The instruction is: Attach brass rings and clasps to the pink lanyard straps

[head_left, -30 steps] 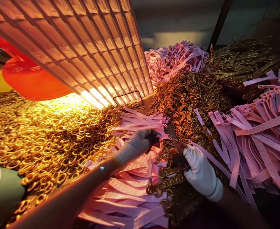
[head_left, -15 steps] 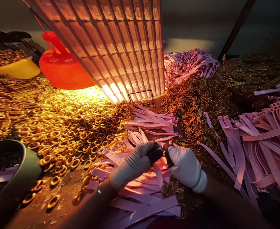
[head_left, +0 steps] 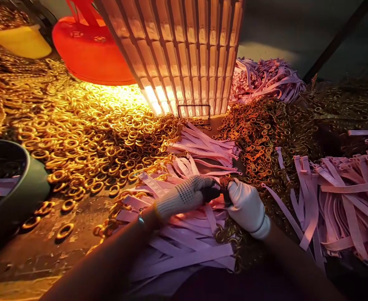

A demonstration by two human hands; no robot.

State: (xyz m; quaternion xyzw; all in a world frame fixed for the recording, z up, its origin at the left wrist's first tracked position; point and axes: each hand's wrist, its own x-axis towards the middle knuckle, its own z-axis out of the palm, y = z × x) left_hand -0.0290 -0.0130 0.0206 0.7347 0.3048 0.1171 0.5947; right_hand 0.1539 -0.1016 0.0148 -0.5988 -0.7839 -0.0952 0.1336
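Note:
My left hand [head_left: 186,193], in a pale knit glove with dark dots and dark fingertips, is closed in a pinch. Right beside it, my right hand [head_left: 247,205], in a white glove with dark fingertips, is closed too, its fingers bent toward the left ones. Whatever small piece is between the fingertips is dark and too hidden to name. Both hands hover over a spread of pink straps [head_left: 199,255], some with metal rings at their ends. Just beyond the fingertips lies a smaller bundle of pink straps [head_left: 205,146].
Loose gold rings [head_left: 86,138] cover the left side. Small metal links [head_left: 259,138] are heaped behind my right hand. More pink straps [head_left: 343,200] lie at right. A red lamp [head_left: 90,54], a ribbed upright panel [head_left: 186,58], a green tub [head_left: 38,175] and a yellow container [head_left: 24,42] stand around.
The view has tilted down and turned slightly left, so the surroundings sit higher in the picture. Both hands stay close together, still pinching at the same spot over the straps.

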